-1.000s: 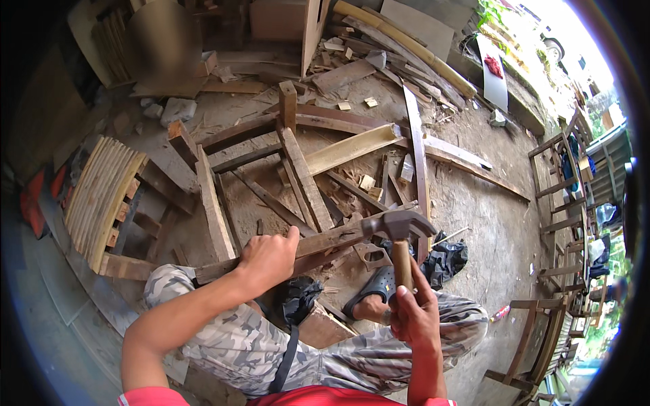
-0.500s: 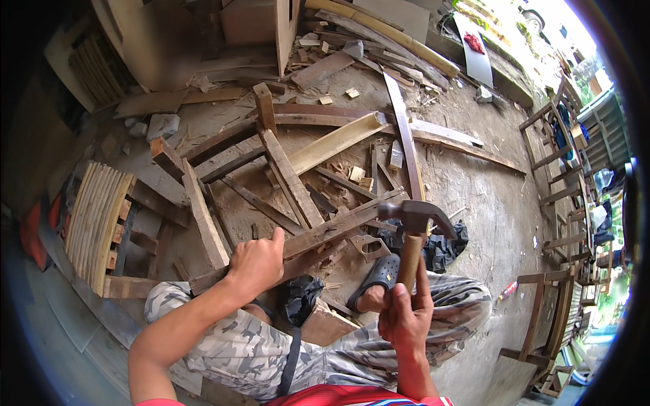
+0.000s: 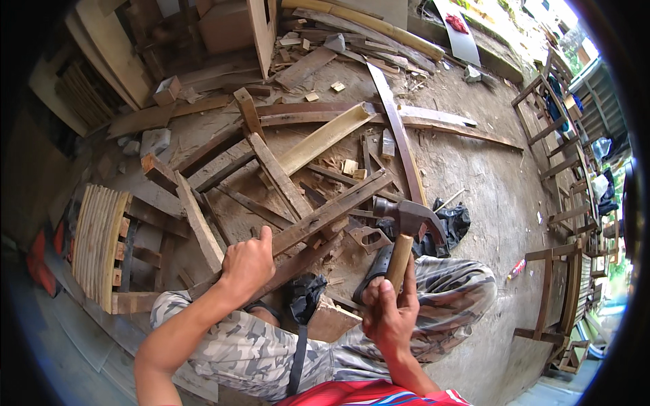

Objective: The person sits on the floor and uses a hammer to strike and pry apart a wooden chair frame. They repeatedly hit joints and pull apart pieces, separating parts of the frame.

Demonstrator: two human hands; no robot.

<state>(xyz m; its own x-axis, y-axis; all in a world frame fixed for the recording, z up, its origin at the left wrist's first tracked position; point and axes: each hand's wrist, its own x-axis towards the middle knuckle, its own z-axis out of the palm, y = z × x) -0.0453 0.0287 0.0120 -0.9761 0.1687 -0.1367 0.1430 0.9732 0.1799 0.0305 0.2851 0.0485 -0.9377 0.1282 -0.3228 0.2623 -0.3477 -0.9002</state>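
Observation:
My left hand [image 3: 248,265] is closed around the near rail [image 3: 332,210] of a wooden furniture frame, its thumb pointing up along the wood. The rail slants up to the right, its near end by my left knee. In my right hand [image 3: 394,312] is a claw hammer [image 3: 401,260], gripped by its wooden handle. Its dark metal head stands just right of and below the rail's far end, seemingly apart from it. More of the frame, a pale upright [image 3: 198,220] and a crosspiece [image 3: 279,172], extends beyond my left hand.
A slatted wooden piece [image 3: 101,247] stands at left. Planks [image 3: 399,135] and a channel-shaped timber [image 3: 325,141] lie beyond the frame. Black plastic bags [image 3: 306,296] sit between my legs and by my right shoe. Scrap wood is piled at the back; chair frames [image 3: 555,291] line the right.
The view has turned slightly. The hammer has come a little lower and toward me, from overlapping the rail's far end to beside it. My left hand keeps its hold.

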